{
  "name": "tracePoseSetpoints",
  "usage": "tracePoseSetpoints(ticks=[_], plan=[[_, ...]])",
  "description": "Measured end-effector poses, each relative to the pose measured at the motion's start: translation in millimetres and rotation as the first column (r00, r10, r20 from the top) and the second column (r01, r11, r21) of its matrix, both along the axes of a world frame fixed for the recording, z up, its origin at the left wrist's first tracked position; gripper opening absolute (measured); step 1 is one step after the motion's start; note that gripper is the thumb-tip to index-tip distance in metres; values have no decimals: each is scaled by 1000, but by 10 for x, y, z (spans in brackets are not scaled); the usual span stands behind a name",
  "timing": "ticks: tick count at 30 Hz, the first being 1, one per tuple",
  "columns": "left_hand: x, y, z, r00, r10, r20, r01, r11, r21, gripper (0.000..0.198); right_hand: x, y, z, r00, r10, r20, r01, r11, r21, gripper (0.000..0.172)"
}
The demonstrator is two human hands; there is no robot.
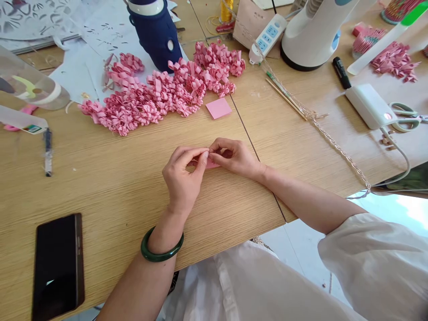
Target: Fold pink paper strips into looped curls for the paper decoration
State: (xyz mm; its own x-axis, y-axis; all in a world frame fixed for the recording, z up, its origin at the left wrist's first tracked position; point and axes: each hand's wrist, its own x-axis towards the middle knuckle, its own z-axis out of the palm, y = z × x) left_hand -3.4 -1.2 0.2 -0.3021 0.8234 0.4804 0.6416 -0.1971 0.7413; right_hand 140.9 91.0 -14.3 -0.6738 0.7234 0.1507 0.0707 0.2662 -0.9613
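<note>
Both hands meet above the wooden table (133, 191), fingertips touching. My left hand (187, 174), with a dark green bangle on its wrist, pinches a small pink paper piece (211, 164). My right hand (234, 156) pinches at the same piece from the other side. Fingers cover most of the paper, so its shape cannot be made out. Just beyond the hands lies a flat pink paper square (218, 108). Behind it, a long heap of curled pink paper pieces (160, 96) stretches across the table.
A dark blue bottle (155, 35) stands behind the heap. A black phone (56, 267) lies front left, a pen (48, 151) further back. To the right are a power strip (267, 38), a twisted cord (341, 154), a marker (341, 72), a white box (370, 106) and scissors (404, 117).
</note>
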Motion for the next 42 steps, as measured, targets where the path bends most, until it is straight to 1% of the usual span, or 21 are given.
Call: tracePoseSetpoints(ticks=[2,4,6,8,10,12,14,20,26,31,34,38,42], plan=[[1,1,-19,993,-13,116,17,999,-36,12,1,0,7,1000,0,-4,-1,999,-36,24],[-2,7,-46,962,-19,273,46,994,-94,15,5,0,12,1000,2,-4,-3,998,-58,27],[-9,18,-70,907,-5,420,78,984,-158,20,8,-1,11,1000,3,-5,-4,998,-57,30],[-20,32,-83,849,10,528,117,971,-206,23,11,0,8,1000,6,-6,-6,999,-43,32],[-28,46,-81,790,17,613,157,960,-230,25,14,3,7,1000,13,2,-12,999,-31,32],[-34,58,-69,745,26,667,190,950,-249,25,18,9,11,1000,20,17,-20,1000,-19,32],[-37,67,-54,725,45,687,201,940,-274,25,24,17,18,999,28,31,-28,1000,-12,31],[-52,77,-36,713,82,697,219,917,-333,26,32,32,20,998,42,47,-41,999,-8,29],[-51,64,-39,740,72,669,196,928,-316,22,35,31,11,997,54,55,-53,998,-15,29],[-47,58,-51,765,60,641,180,936,-301,21,34,12,27,997,53,62,-51,998,-35,33],[-46,66,-53,759,78,646,176,931,-320,24,29,8,31,998,46,51,-43,998,-50,33],[-37,76,-46,726,81,683,190,931,-312,28,24,15,27,998,38,47,-36,998,-52,33],[-32,75,-46,744,75,664,181,934,-309,24,28,17,25,998,41,47,-39,998,-55,32]])
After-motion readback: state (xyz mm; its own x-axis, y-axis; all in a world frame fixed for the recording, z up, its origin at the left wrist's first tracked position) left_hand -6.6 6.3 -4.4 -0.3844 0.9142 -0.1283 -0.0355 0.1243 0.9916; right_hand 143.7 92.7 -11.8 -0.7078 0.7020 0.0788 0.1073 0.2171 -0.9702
